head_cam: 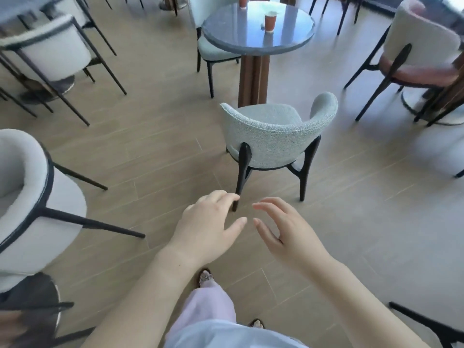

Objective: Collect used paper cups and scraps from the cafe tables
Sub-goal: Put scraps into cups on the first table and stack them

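We hold both hands out above the wooden floor [155, 156], near each other but not touching. Our left hand [208, 227] is palm down, its fingers [226, 197] relaxed and loosely spread, gripping nothing. Our right hand [286, 237] is just beside it, its fingers [271, 204] spread, slightly curved and also empty. Well ahead stands a round dark table [226, 38] on a brown pedestal. An orange-red paper cup [270, 21] stands upright near its middle. A second cup [243, 1] sits at the far side, cut off by the top edge. A grey-green chair [271, 136] stands between our hands and the table, its back toward us.
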The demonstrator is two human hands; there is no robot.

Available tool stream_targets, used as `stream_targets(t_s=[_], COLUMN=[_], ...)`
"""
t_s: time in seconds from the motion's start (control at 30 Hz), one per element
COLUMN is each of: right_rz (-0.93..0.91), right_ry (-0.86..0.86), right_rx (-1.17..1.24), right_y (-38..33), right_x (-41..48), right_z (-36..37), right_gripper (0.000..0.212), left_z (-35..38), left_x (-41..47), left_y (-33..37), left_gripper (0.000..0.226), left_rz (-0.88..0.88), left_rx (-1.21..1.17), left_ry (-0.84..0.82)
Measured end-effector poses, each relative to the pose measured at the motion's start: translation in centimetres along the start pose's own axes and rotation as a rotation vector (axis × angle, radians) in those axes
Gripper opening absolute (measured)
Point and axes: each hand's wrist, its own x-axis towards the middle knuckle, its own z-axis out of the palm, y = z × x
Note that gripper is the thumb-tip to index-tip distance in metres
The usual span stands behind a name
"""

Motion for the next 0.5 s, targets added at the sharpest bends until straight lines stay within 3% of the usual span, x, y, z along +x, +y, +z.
stream_targets(t_s=[0.2, 0.5], right_rz=[-0.066, -0.119], right_ry=[-0.079, -0.020], right_rx=[-0.041, -0.038], right_y=[-0.8, -5.4], right_x=[10.2, 30.0], right_z=[1.8, 4.0], right_gripper=[0.033, 0.034], left_z=[-2.4, -12.5], left_x=[6.2, 19.5], left_y=[-6.6, -18.6], left_gripper=[0.045, 0.045], left_rz=[-0.107, -0.069], left_rx=[-0.032, 0.044], left_ry=[0.019, 0.079])
